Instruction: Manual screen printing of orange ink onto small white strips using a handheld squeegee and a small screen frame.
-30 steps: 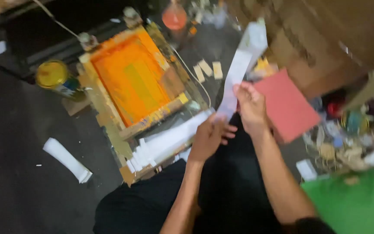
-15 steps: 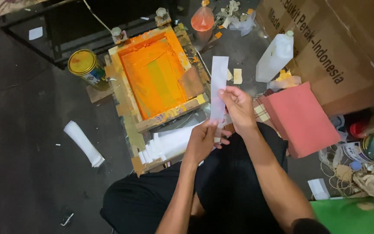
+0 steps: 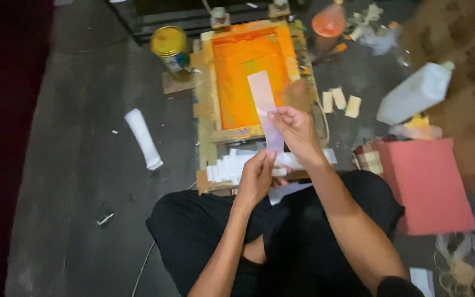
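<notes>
- right hand point(image 3: 295, 129) is pinching a long pale paper strip point(image 3: 265, 107) about midway down, fingers curled around its edge, so the strip stands up over the orange mesh
- left hand point(image 3: 257, 176) has the bottom end of that same strip gripped between thumb and fingertips, right above the lap
- so the strip hangs in the air over the near edge of the wooden screen-printing frame point(image 3: 204, 99), not lying on anything
- the frame sits on the dark floor point(image 3: 83, 165) in front of the crossed legs, its orange screen point(image 3: 237, 77) smeared with ink
- a fanned stack of white paper strips point(image 3: 229, 165) lies along the near edge of the frame, just under both hands
- yellow-lidded tin can point(image 3: 170, 47) stands just off the frame's far left corner
- a white rolled tube point(image 3: 144, 137) lies on the floor left of the frame, well apart
- right of the frame: three small tan blocks point(image 3: 339, 102), a white plastic jug point(image 3: 416, 93) tipped on its side, and a red folder point(image 3: 427, 184) beside the right knee
</notes>
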